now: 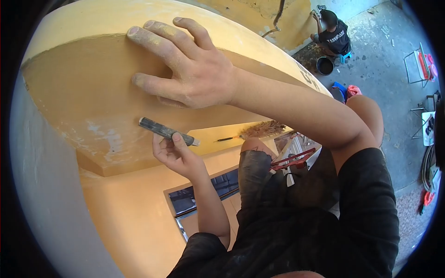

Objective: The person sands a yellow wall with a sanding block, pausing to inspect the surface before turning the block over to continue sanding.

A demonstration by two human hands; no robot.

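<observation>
My right hand [192,69] lies against the yellow painted panel [92,65], fingers spread and dusted with pale powder. Its fingertips reach the ridge where the panel meets a lighter, curved face [83,21]. Below it, my left hand [178,157] grips a short dark bar [162,129] between thumb and fingers. One end of this bar is pale and worn; its exact kind I cannot tell. The bar is held close in front of the panel, near a patch of whitish scuffs [109,136].
A feather duster [262,130] lies on a yellow ledge near my knee. Red and silver metal parts [294,160] are beside my leg. Far below, a person [333,34] crouches near a wall beside a black bucket [325,66]. A red chair [422,65] stands on the concrete floor.
</observation>
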